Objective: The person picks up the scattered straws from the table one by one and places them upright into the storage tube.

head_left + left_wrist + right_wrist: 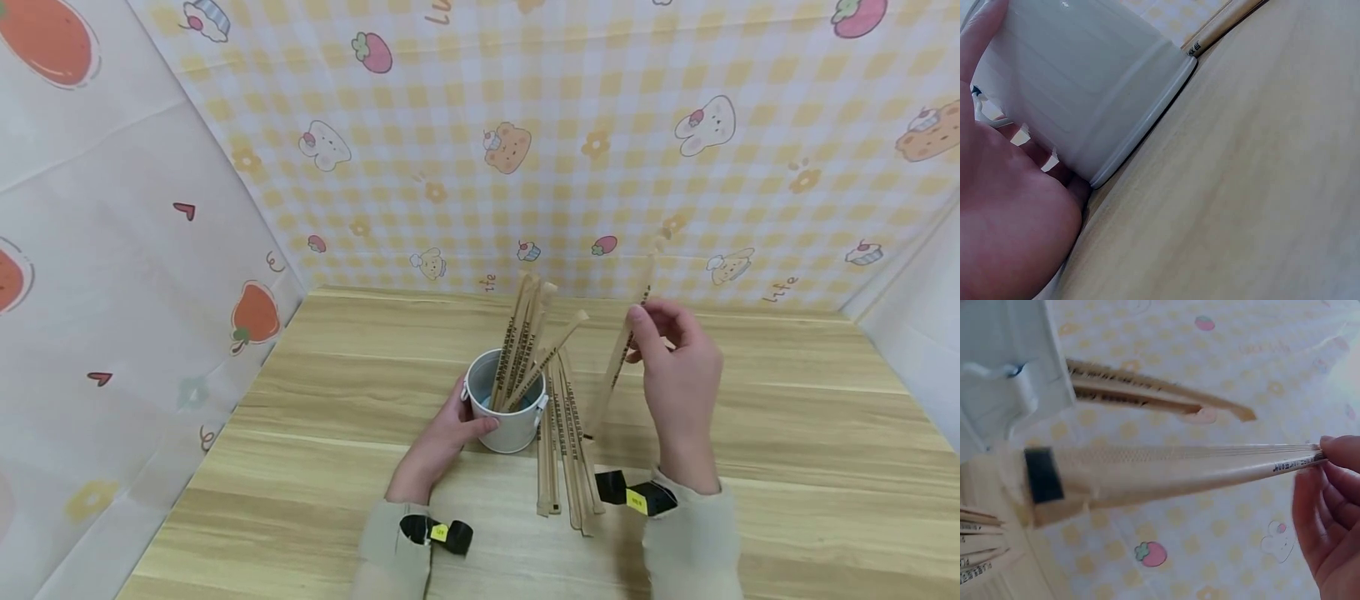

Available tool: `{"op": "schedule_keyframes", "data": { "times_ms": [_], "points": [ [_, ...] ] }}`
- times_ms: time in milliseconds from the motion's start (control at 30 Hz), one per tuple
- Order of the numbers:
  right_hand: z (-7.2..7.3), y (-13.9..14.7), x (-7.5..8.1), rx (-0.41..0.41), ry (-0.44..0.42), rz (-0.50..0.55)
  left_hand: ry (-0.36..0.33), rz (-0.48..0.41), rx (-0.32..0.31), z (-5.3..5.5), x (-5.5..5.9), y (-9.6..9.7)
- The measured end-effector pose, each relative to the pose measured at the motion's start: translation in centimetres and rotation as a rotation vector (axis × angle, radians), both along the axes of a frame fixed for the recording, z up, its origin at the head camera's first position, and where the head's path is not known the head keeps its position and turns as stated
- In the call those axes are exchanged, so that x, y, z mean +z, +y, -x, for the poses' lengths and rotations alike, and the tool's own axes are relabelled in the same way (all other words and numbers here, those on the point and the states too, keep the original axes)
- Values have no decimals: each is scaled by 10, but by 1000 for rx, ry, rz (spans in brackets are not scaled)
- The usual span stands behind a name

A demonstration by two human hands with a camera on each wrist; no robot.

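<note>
In the head view my left hand (442, 437) grips a small white bucket (508, 435) from its left side, the thumb across the front near the rim. The left wrist view has the bucket's base (1141, 134) down at the wooden tabletop. Several paper-wrapped straws (517, 342) with dark print lean inside the bucket, one slanting out to the right. To the right of the bucket, my right hand (682, 375) pinches another wrapped straw (621, 358) between thumb and fingers. Its lower end, with a dark band (1044, 475), hangs near more straws lying on the table (572, 475).
The wooden table (300, 467) meets a yellow checked cloth backdrop (420, 192) behind the bucket. A white printed cloth (135, 250) stands along the left edge. The bucket has small side handle loops (1019, 394). Both sleeves carry black wrist cameras (637, 496).
</note>
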State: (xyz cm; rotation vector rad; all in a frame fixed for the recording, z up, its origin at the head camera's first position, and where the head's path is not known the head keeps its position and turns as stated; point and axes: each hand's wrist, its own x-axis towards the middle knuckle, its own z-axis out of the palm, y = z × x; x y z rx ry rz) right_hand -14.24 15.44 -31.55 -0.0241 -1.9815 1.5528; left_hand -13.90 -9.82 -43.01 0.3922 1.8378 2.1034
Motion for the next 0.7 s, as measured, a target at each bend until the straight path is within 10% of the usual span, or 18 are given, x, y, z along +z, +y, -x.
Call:
{"op": "schedule_keyframes", "data": {
  "times_ms": [333, 700],
  "points": [
    [-21, -16, 29, 149, 262, 260, 2, 1, 0, 1, 0, 0],
    [-13, -27, 17, 236, 171, 165, 7, -2, -6, 0, 1, 0]
  ]
}}
